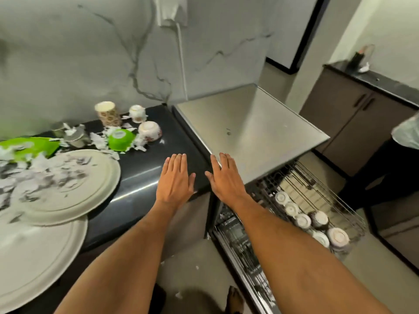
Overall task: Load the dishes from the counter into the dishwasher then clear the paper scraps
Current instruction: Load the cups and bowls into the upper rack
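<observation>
Both hands are hovering flat with fingers straight, holding nothing: the left hand (175,177) over the dark counter (140,177), the right hand (224,177) over the steel dishwasher top (254,128). Plates (74,191) strewn with paper scraps (43,175) are lying at nine o'clock, bowls (133,134) at eleven. Upturned cups (317,225) are sitting in the pulled-out rack (353,214) at four o'clock.

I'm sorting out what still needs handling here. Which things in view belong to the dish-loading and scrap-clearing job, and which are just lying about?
Job:
plates
green bowl
white bowl
cups
steel tumblers
paper scraps
dishwasher rack

Lying about:
power cord
far cabinet
things on the far counter
</observation>
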Demonstrator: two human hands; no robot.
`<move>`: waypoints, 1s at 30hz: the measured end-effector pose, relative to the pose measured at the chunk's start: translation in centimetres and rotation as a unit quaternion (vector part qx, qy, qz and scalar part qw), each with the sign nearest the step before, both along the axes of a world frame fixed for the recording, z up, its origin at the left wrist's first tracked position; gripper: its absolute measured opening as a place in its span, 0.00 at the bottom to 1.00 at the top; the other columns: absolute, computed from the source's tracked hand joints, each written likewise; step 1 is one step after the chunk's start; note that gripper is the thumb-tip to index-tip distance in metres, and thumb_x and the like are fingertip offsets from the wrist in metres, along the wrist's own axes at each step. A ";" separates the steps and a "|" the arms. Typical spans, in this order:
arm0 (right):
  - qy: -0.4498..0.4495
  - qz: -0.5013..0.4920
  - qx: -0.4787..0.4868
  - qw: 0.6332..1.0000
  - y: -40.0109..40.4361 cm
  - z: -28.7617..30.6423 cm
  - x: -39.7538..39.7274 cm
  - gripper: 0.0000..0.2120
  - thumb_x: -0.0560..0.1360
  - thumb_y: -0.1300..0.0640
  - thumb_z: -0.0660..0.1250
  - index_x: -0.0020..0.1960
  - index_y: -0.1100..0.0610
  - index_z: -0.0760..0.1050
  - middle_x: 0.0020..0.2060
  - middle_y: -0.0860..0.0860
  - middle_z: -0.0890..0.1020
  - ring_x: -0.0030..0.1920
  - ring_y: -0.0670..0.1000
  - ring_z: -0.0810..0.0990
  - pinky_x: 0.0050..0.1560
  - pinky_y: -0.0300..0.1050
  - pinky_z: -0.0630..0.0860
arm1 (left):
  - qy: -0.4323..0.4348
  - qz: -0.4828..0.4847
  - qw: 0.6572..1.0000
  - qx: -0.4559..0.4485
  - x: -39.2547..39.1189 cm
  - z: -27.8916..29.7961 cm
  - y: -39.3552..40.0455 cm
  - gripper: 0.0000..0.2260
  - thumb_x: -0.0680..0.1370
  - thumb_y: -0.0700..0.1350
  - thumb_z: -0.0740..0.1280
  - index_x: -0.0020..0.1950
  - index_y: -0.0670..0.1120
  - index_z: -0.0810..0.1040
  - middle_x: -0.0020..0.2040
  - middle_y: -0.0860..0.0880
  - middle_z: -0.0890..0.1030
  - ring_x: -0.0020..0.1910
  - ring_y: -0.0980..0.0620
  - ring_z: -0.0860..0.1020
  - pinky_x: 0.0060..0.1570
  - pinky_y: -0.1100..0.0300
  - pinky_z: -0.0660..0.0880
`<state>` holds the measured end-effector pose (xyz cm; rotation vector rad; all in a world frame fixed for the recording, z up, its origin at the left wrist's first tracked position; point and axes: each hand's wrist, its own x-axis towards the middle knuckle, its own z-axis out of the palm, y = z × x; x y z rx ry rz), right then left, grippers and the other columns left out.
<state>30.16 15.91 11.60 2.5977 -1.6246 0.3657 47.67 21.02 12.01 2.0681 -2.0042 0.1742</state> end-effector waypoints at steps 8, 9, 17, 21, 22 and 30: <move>0.027 0.084 0.010 0.996 -3.2 1.3 10.2 0.30 0.85 0.43 0.56 0.80 0.60 0.58 0.75 0.66 0.66 0.77 0.65 0.63 0.76 0.61 0.64 | 0.016 0.108 0.994 -0.010 8.9 0.5 -0.6 0.30 0.81 0.53 0.62 0.76 0.36 0.64 0.74 0.37 0.70 0.75 0.41 0.66 0.77 0.46 0.58; 0.033 0.095 0.009 0.995 -4.0 1.3 11.4 0.30 0.85 0.44 0.55 0.80 0.61 0.58 0.75 0.66 0.65 0.77 0.65 0.63 0.76 0.61 0.63 | 0.022 0.121 0.992 -0.012 9.9 0.4 -1.1 0.30 0.81 0.53 0.63 0.76 0.36 0.64 0.74 0.37 0.70 0.75 0.41 0.66 0.77 0.46 0.58; 0.016 0.155 0.041 0.987 -12.8 0.8 18.2 0.32 0.85 0.46 0.57 0.82 0.60 0.52 0.79 0.64 0.59 0.79 0.62 0.57 0.80 0.56 0.57 | 0.043 0.161 0.986 0.004 15.3 -0.4 -8.7 0.30 0.81 0.54 0.60 0.78 0.39 0.62 0.76 0.39 0.67 0.76 0.43 0.64 0.78 0.49 0.56; -0.002 0.170 0.071 0.983 -17.6 -0.3 20.7 0.37 0.82 0.49 0.65 0.82 0.61 0.51 0.79 0.63 0.57 0.79 0.60 0.57 0.80 0.53 0.56 | 0.058 0.159 0.985 0.020 16.8 -1.6 -13.2 0.29 0.82 0.55 0.58 0.79 0.40 0.61 0.76 0.40 0.67 0.77 0.44 0.64 0.78 0.49 0.56; -0.010 0.174 0.087 0.981 -18.4 -0.6 21.1 0.38 0.81 0.50 0.67 0.82 0.60 0.50 0.79 0.62 0.57 0.79 0.60 0.56 0.80 0.53 0.56 | 0.062 0.158 0.985 0.023 17.1 -1.8 -14.0 0.29 0.82 0.55 0.58 0.79 0.40 0.61 0.76 0.40 0.67 0.76 0.44 0.64 0.78 0.49 0.57; -0.055 0.204 0.197 0.957 -24.1 -3.2 24.1 0.43 0.79 0.49 0.69 0.82 0.60 0.47 0.80 0.60 0.53 0.80 0.58 0.54 0.78 0.53 0.62 | 0.089 0.159 0.982 0.045 19.5 -3.0 -20.2 0.29 0.82 0.55 0.56 0.77 0.38 0.63 0.73 0.39 0.70 0.72 0.43 0.68 0.75 0.47 0.61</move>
